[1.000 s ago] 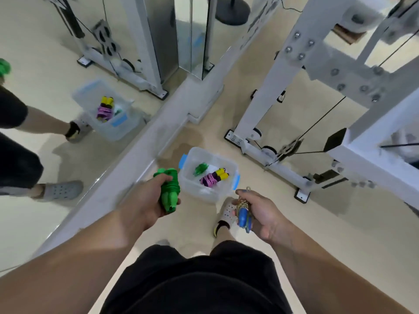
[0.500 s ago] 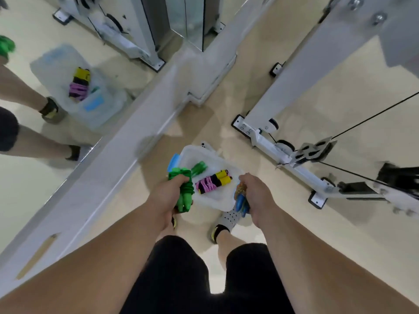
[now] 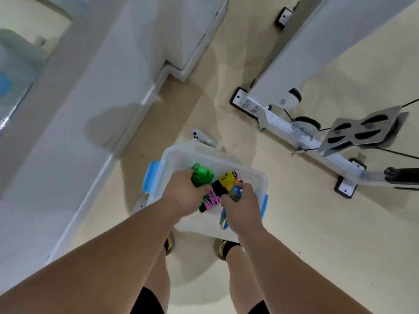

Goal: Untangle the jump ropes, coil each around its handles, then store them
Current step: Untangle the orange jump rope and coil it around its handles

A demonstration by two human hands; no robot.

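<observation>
Head view, looking steeply down at a beige floor. Along the left runs a broad white ledge [image 3: 74, 123], blurred at its edge. Beside it on the floor, in front of the person's feet, stands a clear plastic bin [image 3: 181, 150] with a blue latch [image 3: 150, 176] on its left end.

The left hand [image 3: 183, 193] reaches over the left part of the bin, fingers curled tight round a coiled green jump rope [image 3: 201, 177]; the bundle sticks out past the knuckles, at or just below rim level. Whether it touches the bin's bottom I cannot tell.

Between the two hands, a pink jump rope [image 3: 214, 196] wound on yellow and black handles lies inside the bin, partly covered by both hands.

The right hand [image 3: 242, 207] is over the right part of the bin, fingers closed round a blue jump rope [image 3: 235, 192], of which only the top of the bundle and a short loop under the palm show.

Behind the bin lies a small white controller [image 3: 203, 137]. Well apart, on the right, the white base of a cable machine [image 3: 283, 123] rests on the floor with a grey slotted plate [image 3: 360, 130] at its end.
</observation>
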